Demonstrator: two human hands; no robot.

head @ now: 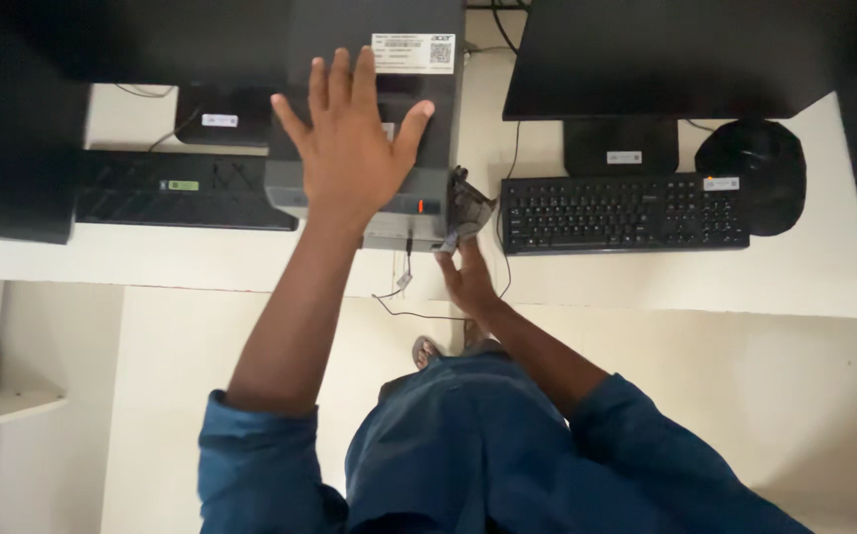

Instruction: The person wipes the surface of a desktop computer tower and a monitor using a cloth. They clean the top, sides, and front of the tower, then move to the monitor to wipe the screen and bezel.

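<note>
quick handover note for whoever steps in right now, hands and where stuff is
Left hand: open, palm flat on top of the dark computer case on the white desk.
Right hand: at the case's front right corner, fingers on a crumpled grey cloth.
Keyboard and monitor lie right of the case; a second keyboard lies left.
Done and left: cloth is at the corner only; no more shows.

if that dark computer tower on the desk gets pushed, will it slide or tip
The computer tower looks boxy and rigid, probably heavy for its size. It seems to lie on its broad side under the flat left hand, so it would likely slide, not tip. The cable hanging off its front edge might snag.
</note>
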